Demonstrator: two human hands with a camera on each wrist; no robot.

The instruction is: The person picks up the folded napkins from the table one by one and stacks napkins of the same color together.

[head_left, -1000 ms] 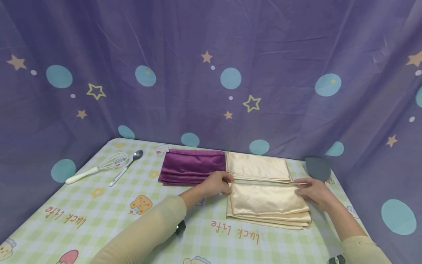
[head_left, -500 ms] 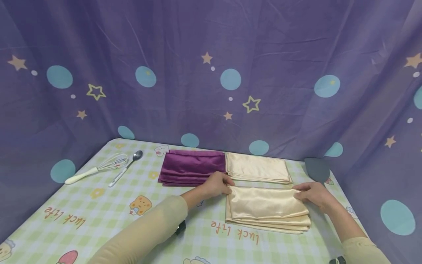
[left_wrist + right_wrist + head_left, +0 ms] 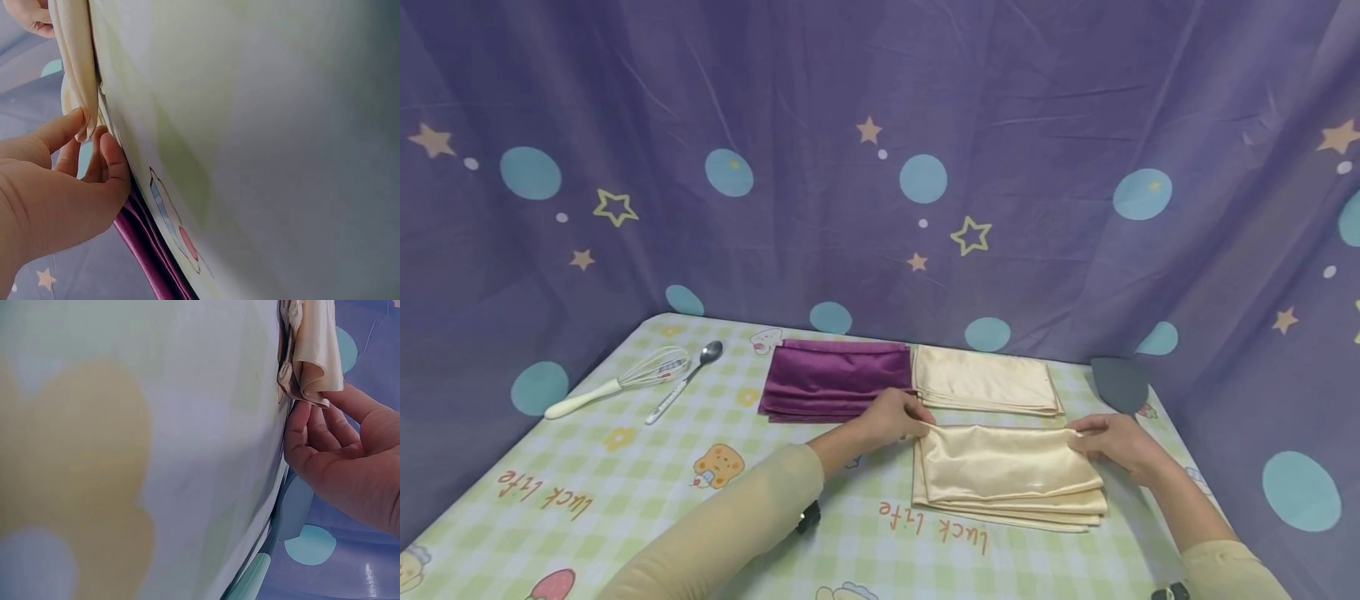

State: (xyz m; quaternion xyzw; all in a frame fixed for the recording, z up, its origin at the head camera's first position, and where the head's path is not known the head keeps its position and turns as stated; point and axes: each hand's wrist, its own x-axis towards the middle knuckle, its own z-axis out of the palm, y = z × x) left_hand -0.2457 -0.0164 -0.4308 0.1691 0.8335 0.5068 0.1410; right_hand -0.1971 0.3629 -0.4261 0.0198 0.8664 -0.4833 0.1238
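A folded cream satin cloth [image 3: 1009,472] lies on top of a cream stack [image 3: 1007,510] in the lower right of the head view, on the checked worktop [image 3: 625,467]. The left hand [image 3: 891,417] sits at the cloth's upper left corner and the right hand [image 3: 1116,446] at its upper right corner, so the cloth spans the whole gap between them. Both hands are clamped on the fabric: in the left wrist view the thumb and fingers [image 3: 112,159] pinch a fold of the cream edge at the upper left of that frame, and in the right wrist view the fingers [image 3: 299,434] curl under a hanging cream corner [image 3: 315,362] at the upper right.

Just above the held cloth in the head view lies a second cream pile [image 3: 985,381], and to its left, touching it, a purple pile [image 3: 838,379]. A whisk [image 3: 625,382] and a spoon [image 3: 688,379] lie side by side at the worktop's left, well apart from the hands.

The cloth's corners are hidden under the fingers in the head view. Both wrist views are mostly filled by blurred worktop close to the lens. A dark grey object [image 3: 1120,383] at the worktop's right edge is too plain to identify, and the sleeves run off the bottom of the frame.
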